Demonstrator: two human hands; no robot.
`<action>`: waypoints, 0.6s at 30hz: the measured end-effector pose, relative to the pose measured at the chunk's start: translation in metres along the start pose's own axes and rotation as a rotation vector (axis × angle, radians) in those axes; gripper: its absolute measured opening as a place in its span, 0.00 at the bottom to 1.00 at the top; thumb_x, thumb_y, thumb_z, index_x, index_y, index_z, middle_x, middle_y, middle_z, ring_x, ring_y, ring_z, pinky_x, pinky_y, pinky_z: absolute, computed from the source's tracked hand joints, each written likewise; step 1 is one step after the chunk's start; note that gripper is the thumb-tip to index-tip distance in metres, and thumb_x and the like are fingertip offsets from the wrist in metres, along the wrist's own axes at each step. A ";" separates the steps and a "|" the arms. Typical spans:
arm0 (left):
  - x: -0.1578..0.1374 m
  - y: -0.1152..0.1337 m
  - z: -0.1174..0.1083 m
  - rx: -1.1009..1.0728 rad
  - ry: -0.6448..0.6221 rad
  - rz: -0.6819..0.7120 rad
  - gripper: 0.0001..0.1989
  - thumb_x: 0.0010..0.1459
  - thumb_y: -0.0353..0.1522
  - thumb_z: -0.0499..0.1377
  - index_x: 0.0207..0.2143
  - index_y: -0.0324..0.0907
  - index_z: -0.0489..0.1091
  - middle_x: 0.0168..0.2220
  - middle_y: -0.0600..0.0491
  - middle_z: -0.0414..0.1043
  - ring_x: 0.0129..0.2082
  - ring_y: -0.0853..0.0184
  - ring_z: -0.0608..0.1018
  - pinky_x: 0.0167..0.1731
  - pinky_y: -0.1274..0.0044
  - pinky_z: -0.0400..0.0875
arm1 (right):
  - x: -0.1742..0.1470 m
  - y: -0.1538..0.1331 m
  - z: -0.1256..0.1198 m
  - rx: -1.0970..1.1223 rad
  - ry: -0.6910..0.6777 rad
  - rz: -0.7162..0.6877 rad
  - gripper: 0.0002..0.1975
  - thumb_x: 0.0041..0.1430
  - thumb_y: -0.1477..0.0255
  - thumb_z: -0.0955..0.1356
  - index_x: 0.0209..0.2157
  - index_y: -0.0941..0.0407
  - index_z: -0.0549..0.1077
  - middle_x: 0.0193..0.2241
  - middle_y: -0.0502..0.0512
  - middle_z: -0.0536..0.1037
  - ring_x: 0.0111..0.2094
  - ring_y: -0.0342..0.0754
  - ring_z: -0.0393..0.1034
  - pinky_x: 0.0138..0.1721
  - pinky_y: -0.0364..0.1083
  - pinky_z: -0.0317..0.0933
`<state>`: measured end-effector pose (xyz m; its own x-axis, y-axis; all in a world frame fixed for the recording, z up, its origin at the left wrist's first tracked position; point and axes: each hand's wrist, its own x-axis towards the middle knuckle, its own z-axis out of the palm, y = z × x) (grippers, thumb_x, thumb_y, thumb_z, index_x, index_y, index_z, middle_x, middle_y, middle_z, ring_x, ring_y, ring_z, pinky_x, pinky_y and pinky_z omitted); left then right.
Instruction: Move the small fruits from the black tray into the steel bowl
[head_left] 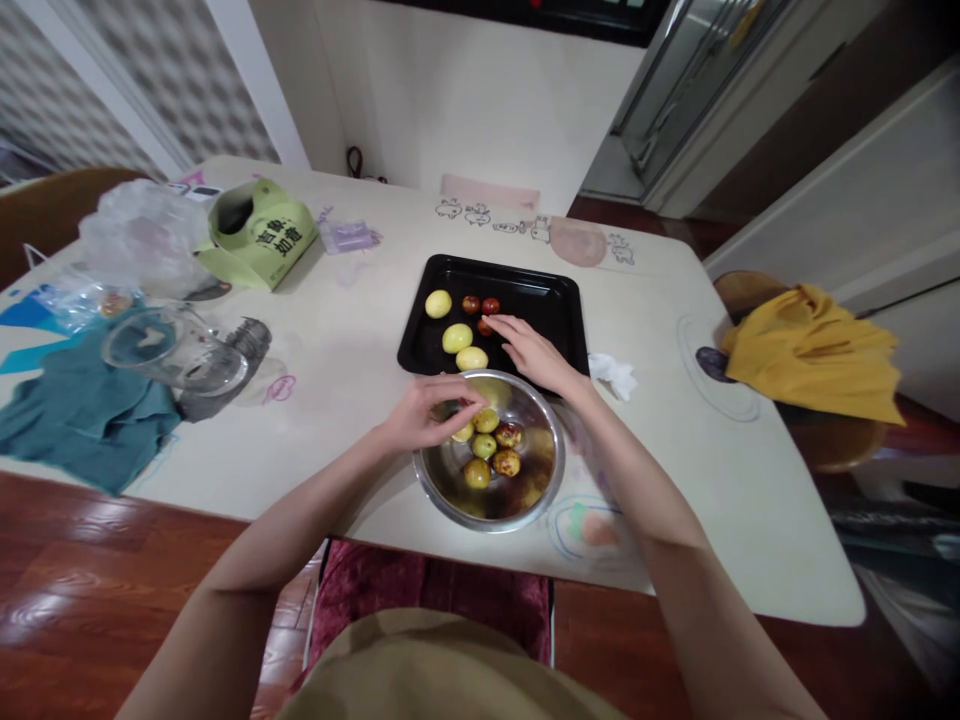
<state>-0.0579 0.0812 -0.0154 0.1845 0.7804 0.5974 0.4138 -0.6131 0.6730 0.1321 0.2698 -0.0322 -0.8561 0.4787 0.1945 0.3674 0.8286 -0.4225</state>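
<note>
Beyond the steel bowl [551, 480], a black baking tray [536, 300] holds small round fruits that look like jujubes. On its left are yellow ones [457, 338]; beside them is a small group of dark red ones [490, 306]. My right hand [536, 355] reaches over the tray, its fingers extended and their tips at the nearest red fruit [484, 327]. Over the bowl's left rim, my left hand [435, 410] has its fingers drawn together in a pinch; whatever they hold is hidden. Several yellow-green and brown-mottled fruits [507, 461] lie in the bowl.
At the left stand a clear pitcher [176, 350], a teal cloth [82, 410], a green paper carton [262, 235] and a plastic bag [139, 235]. A crumpled tissue [613, 375] lies right of the tray. A yellow cloth [814, 350] hangs over a chair at the right.
</note>
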 end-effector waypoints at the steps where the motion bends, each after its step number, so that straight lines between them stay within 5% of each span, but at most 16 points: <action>1: 0.000 -0.001 0.000 0.001 -0.002 0.004 0.07 0.69 0.31 0.62 0.40 0.40 0.80 0.35 0.48 0.84 0.33 0.66 0.84 0.36 0.76 0.78 | 0.000 0.001 0.001 -0.003 0.017 0.004 0.31 0.69 0.79 0.60 0.72 0.51 0.61 0.65 0.61 0.68 0.66 0.56 0.64 0.67 0.60 0.65; 11: -0.001 -0.001 0.001 -0.015 0.010 -0.002 0.06 0.69 0.31 0.63 0.40 0.41 0.81 0.35 0.49 0.84 0.33 0.66 0.83 0.36 0.75 0.78 | -0.001 0.006 0.006 0.002 0.072 -0.005 0.19 0.68 0.78 0.63 0.58 0.52 0.70 0.55 0.62 0.74 0.57 0.59 0.69 0.58 0.62 0.70; 18: -0.001 -0.001 0.000 -0.008 -0.002 -0.020 0.07 0.70 0.32 0.62 0.40 0.41 0.81 0.35 0.48 0.84 0.33 0.66 0.84 0.36 0.76 0.77 | -0.002 0.007 0.007 0.041 0.042 -0.012 0.14 0.65 0.75 0.68 0.53 0.54 0.73 0.47 0.59 0.76 0.44 0.55 0.73 0.47 0.53 0.70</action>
<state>-0.0584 0.0805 -0.0166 0.1786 0.7925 0.5831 0.4104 -0.5986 0.6879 0.1338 0.2721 -0.0419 -0.8441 0.4813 0.2362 0.3414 0.8222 -0.4554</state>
